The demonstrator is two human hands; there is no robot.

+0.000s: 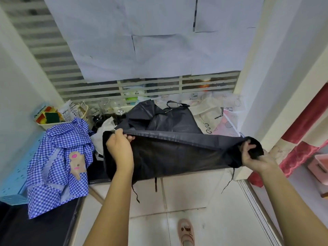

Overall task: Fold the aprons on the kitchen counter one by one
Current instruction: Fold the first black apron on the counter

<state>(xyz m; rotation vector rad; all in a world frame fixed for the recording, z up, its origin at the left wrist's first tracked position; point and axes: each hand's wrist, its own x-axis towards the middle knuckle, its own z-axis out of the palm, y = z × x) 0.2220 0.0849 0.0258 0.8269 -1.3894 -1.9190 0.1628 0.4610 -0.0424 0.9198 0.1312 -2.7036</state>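
Note:
A black apron (177, 153) is stretched between my two hands above the front edge of the dark counter (97, 173). My left hand (119, 148) pinches its top hem at the left. At the right, my right hand (253, 157) grips a bunched corner. The apron's upper part with its neck loop lies crumpled on the counter behind. Thin ties dangle below the fabric. A blue-and-white checked apron (58, 162) with a pink bear patch hangs over the counter at the left. A cream printed apron (209, 110) and a pink one (225, 128) lie at the back right.
A tray with sponges (49, 118) and several glasses (104, 107) stand at the back left of the counter. A light blue box (12, 180) sits at the far left. White tiled floor and a pink slipper (186, 231) lie below. A red curtain (305, 150) hangs at right.

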